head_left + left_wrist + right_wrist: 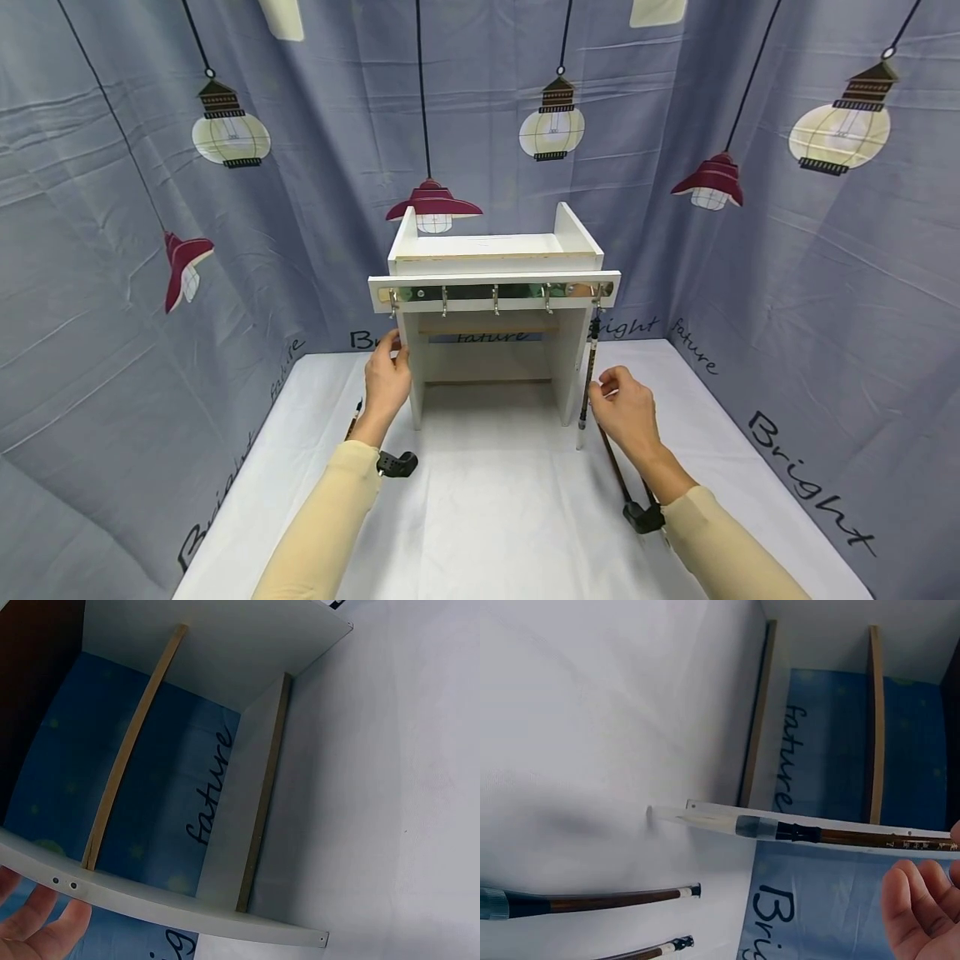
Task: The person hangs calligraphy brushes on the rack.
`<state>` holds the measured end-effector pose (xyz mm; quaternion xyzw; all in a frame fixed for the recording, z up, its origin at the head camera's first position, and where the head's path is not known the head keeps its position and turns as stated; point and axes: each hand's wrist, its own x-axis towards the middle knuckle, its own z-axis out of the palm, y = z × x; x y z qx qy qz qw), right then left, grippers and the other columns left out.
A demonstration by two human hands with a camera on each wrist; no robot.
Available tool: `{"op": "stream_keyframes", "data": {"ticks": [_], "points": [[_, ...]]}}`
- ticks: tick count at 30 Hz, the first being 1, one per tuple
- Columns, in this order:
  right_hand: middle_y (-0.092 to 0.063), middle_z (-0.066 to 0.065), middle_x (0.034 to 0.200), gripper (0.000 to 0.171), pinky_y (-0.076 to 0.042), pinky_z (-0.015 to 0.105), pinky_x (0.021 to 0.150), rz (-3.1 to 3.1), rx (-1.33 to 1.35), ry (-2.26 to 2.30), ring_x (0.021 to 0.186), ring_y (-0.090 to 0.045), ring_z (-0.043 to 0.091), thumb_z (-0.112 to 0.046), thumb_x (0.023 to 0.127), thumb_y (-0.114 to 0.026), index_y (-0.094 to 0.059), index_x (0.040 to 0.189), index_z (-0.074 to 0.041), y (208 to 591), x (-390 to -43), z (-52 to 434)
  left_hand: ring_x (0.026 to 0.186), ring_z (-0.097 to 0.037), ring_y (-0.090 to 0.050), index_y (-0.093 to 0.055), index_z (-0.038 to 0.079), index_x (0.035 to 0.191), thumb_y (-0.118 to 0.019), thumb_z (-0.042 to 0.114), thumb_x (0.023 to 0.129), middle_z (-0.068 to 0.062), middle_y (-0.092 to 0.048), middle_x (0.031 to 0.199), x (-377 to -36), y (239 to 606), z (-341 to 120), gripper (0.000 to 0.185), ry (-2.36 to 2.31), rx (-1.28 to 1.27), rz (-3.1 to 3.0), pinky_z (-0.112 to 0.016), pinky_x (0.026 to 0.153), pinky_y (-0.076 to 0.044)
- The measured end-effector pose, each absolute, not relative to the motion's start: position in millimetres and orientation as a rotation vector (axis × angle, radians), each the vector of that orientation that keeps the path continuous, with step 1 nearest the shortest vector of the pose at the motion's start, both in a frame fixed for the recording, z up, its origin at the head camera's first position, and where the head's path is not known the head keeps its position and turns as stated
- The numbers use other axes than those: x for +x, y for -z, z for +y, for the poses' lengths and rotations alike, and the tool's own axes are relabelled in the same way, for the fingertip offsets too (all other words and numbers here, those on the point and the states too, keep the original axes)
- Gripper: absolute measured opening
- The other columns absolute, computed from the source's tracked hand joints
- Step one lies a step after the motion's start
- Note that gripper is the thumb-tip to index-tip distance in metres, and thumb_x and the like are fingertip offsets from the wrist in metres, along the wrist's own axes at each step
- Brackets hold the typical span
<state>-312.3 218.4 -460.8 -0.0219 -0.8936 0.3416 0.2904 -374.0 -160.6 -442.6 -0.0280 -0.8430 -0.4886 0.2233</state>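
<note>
A slender dark-brown, pale-bristled brush (588, 375) hangs bristles-down from the rightmost silvery metal hook (597, 297) on the white wooden rack (495, 265), the left hand (388, 375), grip relaxed, presumably steadying its side, the right hand's (624, 408) half-curled grip beside the brush, hold indeterminable.

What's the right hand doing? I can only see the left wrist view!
Observer: The right hand is right beside an upright brush. I can't quite tell if they touch.
Operator: Ooh, what's at the top of it?
Observer: A hook, the last one on the right of the rack.
Operator: Are there any more like it lying around?
Observer: Yes, the right wrist view shows two others lying on the table.
</note>
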Motion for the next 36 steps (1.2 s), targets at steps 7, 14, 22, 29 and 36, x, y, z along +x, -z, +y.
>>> {"op": "stream_keyframes", "data": {"ticks": [7,14,22,29,36], "points": [[-0.074,0.011,0.083,0.015,-0.052,0.039,0.07,-2.389,-0.066,-0.917,0.073,-0.073,0.026,-0.02,0.094,-0.066,-0.065,0.099,-0.006,463.3,-311.1,222.4,0.111,-0.039,-0.068,-0.049,0.008,0.15,-0.05,0.02,0.11,-0.019,-0.063,0.134,-374.5,441.0,-160.7,0.042,1.352,-0.075,-2.333,-0.051,0.084,-0.057],[-0.073,0.01,0.083,0.015,-0.052,0.038,0.068,-2.39,-0.066,-0.903,0.073,-0.072,0.025,-0.02,0.094,-0.065,-0.065,0.1,-0.006,465.0,-310.1,227.0,0.112,-0.039,-0.068,-0.05,0.008,0.149,-0.05,0.019,0.11,-0.019,-0.063,0.134,-375.2,441.0,-160.5,0.041,1.344,-0.078,-2.33,-0.051,0.086,-0.057],[-0.073,0.01,0.082,0.013,-0.051,0.039,0.069,-2.405,-0.091,-0.896,0.073,-0.071,0.025,-0.019,0.093,-0.066,-0.065,0.098,-0.006,470.9,-305.9,232.6,0.11,-0.038,-0.068,-0.05,0.008,0.149,-0.05,0.017,0.109,-0.019,-0.063,0.134,-374.4,441.4,-160.2,0.041,1.334,-0.069,-2.329,-0.051,0.086,-0.056],[-0.072,0.01,0.081,0.013,-0.05,0.038,0.068,-2.402,-0.112,-0.887,0.071,-0.07,0.024,-0.018,0.093,-0.067,-0.065,0.097,-0.006,476.9,-302.0,236.7,0.112,-0.038,-0.067,-0.05,0.008,0.149,-0.05,0.018,0.11,-0.019,-0.063,0.133,-373.3,441.1,-160.2,0.041,1.343,-0.072,-2.324,-0.051,0.086,-0.056],[-0.072,0.01,0.081,0.014,-0.049,0.036,0.065,-2.405,-0.147,-0.902,0.071,-0.069,0.024,-0.02,0.093,-0.067,-0.065,0.096,-0.006,482.1,-297.9,241.0,0.11,-0.038,-0.068,-0.05,0.008,0.149,-0.049,0.018,0.11,-0.019,-0.063,0.134,-372.1,440.8,-159.7,0.041,1.352,-0.069,-2.327,-0.051,0.084,-0.056]]}}
